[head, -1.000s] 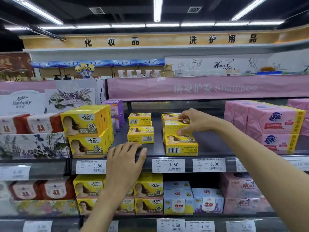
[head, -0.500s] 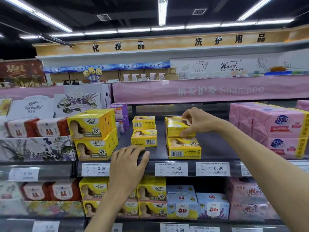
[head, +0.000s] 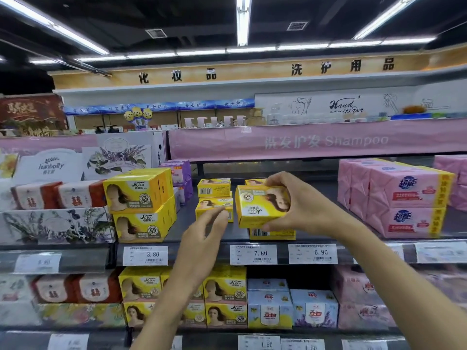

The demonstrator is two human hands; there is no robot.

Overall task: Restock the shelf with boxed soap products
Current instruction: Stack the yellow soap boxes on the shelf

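Observation:
My right hand (head: 300,203) grips a yellow soap box (head: 260,205), lifted off its stack and tilted with its printed face toward me. Under it one yellow box (head: 273,233) stays on the dark shelf (head: 212,236). A second stack of small yellow boxes (head: 214,195) stands just to the left. My left hand (head: 204,238) hovers in front of that stack, fingers loosely extended toward the held box, holding nothing. Larger yellow packs (head: 139,205) sit at the shelf's left end.
Pink wrapped soap packs (head: 404,198) fill the shelf's right side, purple boxes (head: 179,173) stand behind the yellow packs. Price tags (head: 253,253) line the shelf edge. Below are more yellow boxes (head: 225,296) and blue-white boxes (head: 290,309). Red-and-white soaps (head: 58,195) lie at left.
My right hand has lifted the top yellow box off its stack and pulled it toward me. My left hand left the shelf edge and rose toward the box.

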